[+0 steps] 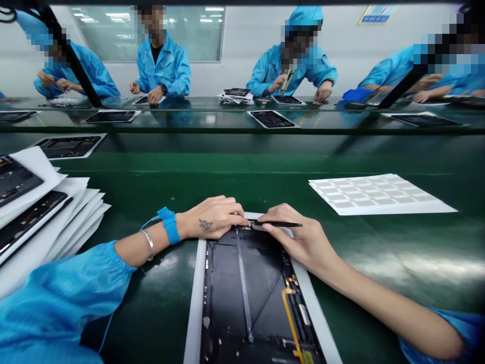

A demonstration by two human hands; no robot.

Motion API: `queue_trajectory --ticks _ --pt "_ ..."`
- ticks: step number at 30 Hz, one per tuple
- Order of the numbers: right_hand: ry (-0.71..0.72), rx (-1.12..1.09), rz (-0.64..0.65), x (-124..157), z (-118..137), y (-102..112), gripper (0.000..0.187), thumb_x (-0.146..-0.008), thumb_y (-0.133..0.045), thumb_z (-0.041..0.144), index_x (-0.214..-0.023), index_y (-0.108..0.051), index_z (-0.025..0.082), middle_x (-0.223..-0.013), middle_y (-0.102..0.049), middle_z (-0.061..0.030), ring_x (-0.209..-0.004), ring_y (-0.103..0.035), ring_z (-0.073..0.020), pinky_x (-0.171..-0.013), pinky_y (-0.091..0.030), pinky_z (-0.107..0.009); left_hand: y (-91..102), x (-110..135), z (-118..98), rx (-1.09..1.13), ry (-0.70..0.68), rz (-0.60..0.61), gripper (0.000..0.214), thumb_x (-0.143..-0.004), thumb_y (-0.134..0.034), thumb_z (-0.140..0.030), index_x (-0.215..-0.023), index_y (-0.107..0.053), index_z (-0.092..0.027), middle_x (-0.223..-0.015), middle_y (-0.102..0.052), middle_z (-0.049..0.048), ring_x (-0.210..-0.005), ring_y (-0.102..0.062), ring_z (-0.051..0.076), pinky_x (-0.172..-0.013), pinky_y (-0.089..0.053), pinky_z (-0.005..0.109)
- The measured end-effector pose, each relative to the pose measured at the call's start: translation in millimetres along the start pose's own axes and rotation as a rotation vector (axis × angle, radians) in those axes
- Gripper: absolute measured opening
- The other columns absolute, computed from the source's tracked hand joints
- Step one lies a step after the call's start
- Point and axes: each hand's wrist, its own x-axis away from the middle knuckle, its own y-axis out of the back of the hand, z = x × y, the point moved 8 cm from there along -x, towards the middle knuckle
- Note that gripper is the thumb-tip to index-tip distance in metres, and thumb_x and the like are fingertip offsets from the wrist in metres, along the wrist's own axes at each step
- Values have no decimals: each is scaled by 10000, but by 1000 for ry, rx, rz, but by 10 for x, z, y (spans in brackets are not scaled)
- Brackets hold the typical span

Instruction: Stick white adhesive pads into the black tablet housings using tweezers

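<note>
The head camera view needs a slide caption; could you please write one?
Left hand at the top of an open black tablet on a green workbench, right hand holding slim black tweezers.

wall (235,45): white | window (204,35): lights (91,13) showing | bench (242,162): glossy green

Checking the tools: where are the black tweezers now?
In the head view, the black tweezers sit in the right hand, tips at the top edge of the tablet, beside the left hand.
</note>
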Motion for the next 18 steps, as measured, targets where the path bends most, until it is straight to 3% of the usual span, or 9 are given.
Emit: queue_trajectory --ticks 6,11,13,18 --pt "-26 27 -33 12 -33 0 161 -908 -579 343 -891 -712 254 -870 -718 -84 -846 -661 -243 -758 -527 -394 -8 2 2 -14 -2 4 334 -931 -416 -84 -1162 -633 -189 -1108 -665 59 -931 -562 187 -767 -424 326" --pt "11 -30 24 20 21 28 173 -894 -603 360 -866 -729 245 -831 -718 -75 -836 -658 -245 -755 -524 -385 -6 -6 -62 -38 -22 -36 300 -925 -419 -60 -1114 -635 -149 -1133 -656 70 -940 -565 189 -776 -453 327" --pt "-116 -33 -6 60 -87 136 248 -888 -600 441 -818 -729 241 -843 -723 -75 -828 -666 -249 -762 -524 -387 -16 -10 -90 -62 -30 -48 269 -937 -417 -64 -1082 -634 -128 -1134 -655 86 -949 -567 194 -784 -469 326" --pt "-536 -155 -263 305 -530 462 389 -781 -671 612 -747 -715 227 -765 -698 -46 -732 -657 -222 -731 -549 -368 -19 -8 -120 -78 -52 -63 310 -975 -405 -104 -1218 -591 -152 -1155 -645 94 -936 -571 189 -778 -487 318"
